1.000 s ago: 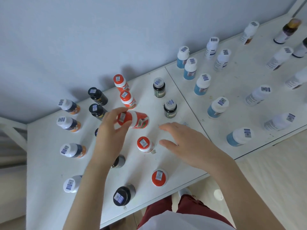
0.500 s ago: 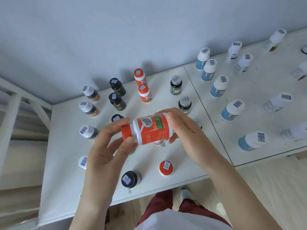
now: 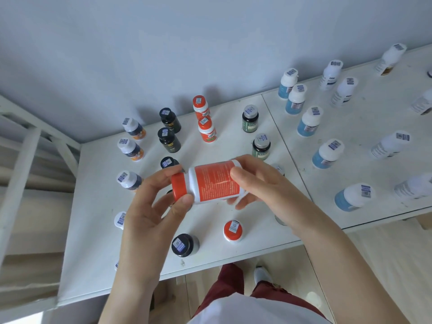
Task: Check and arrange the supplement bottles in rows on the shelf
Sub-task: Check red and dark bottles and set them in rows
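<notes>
Both hands hold an orange supplement bottle [image 3: 214, 181] sideways above the white shelf [image 3: 98, 230], its fine-print label facing me. My left hand [image 3: 152, 213] pinches the orange cap end. My right hand [image 3: 261, 183] grips the bottom end, thumb on top. Two more orange bottles [image 3: 207, 129] stand upright in a row at the back, and an orange-capped one [image 3: 232, 230] stands near the front edge. Rows of black bottles [image 3: 169, 129] and white-capped dark bottles [image 3: 129, 148] stand to the left.
Green bottles with silver caps [image 3: 250, 119] stand right of the orange row. The right-hand shelf panel [image 3: 364, 122] carries blue bottles [image 3: 327, 153] and white bottles [image 3: 388, 146]. A black-capped bottle [image 3: 183, 244] sits near the front edge. White railing [image 3: 23, 160] lies left.
The orange bottle was lifted off the shelf by my left hand, my right hand took its bottom end, and it has been rotated from its front label to the fine-print side.
</notes>
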